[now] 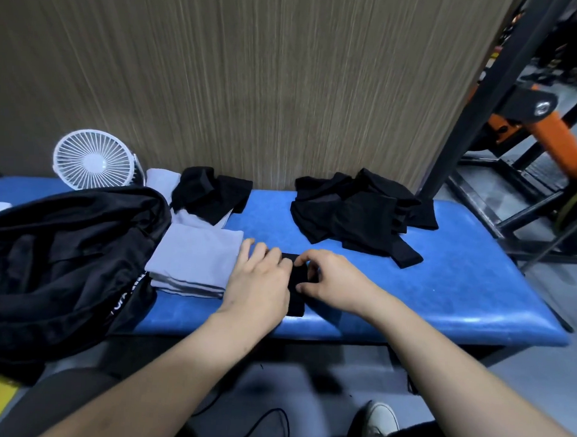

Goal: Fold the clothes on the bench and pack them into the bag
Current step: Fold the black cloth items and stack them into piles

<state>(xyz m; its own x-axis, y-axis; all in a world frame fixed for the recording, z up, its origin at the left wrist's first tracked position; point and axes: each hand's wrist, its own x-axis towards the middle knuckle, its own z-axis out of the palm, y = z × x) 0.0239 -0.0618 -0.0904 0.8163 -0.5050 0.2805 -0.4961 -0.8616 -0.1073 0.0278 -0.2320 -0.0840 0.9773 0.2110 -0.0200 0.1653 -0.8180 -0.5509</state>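
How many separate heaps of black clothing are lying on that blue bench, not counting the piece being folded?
2: one black heap near the fan, atop pale cloth; one larger black heap toward the bench's right end. How many garments each contains cannot be told.

Left hand (257,279) flat, fingers straight — right hand (331,278) curled, pinching grip

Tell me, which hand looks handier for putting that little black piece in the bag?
Probably the left hand: it presses the black garment, and the black bag lies on its side. The right hand pinches the garment farther away.
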